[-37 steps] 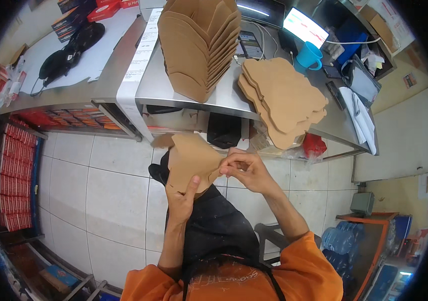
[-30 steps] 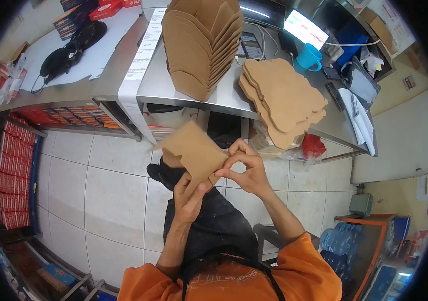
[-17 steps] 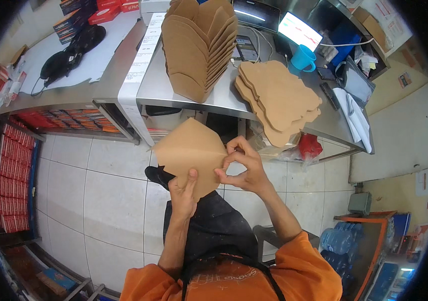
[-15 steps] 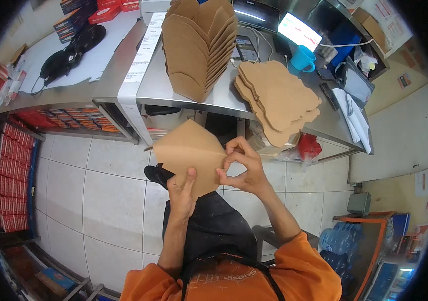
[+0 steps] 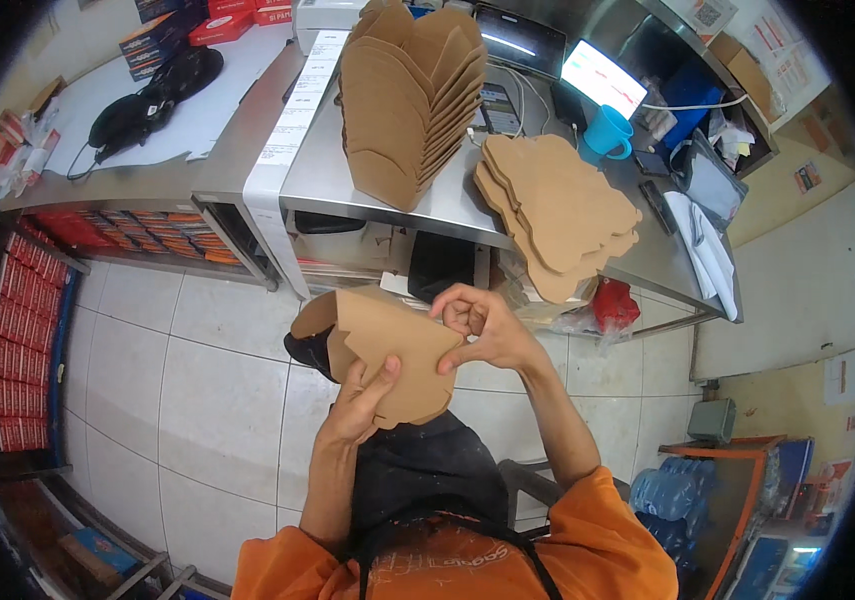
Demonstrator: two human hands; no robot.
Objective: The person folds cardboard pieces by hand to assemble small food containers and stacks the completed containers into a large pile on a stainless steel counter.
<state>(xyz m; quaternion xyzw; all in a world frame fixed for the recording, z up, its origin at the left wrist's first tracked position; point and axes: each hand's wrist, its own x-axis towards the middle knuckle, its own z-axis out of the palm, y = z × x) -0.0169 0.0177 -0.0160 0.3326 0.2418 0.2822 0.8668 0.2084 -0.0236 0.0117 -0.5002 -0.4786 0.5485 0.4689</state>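
Note:
A brown cardboard food box (image 5: 392,335), partly folded, hangs over my lap with its open side and a curved flap toward the left. My left hand (image 5: 359,400) grips it from the lower left, thumb pressed on the front panel and the other fingers hidden behind. At the box's right edge my right hand (image 5: 487,328) is closed, thumb and curled fingers pinching the edge. Ahead on the metal table, a tall stack of nested folded boxes (image 5: 377,120) leans. Right of it lies a pile of flat cardboard blanks (image 5: 557,195), jutting over the front edge.
The metal table (image 5: 347,192) holds a blue mug (image 5: 607,132), a lit screen (image 5: 602,80), cables and a phone-like device (image 5: 499,108). A long paper strip (image 5: 292,130) hangs over its left side. A red bag (image 5: 614,305) is below; a shelf of red packs (image 5: 22,345) stands left.
The cardboard has gone from a nearly flat sheet to a bent, box-like form with its left side curled. My right hand has shifted slightly along the right edge, its fingers curling more.

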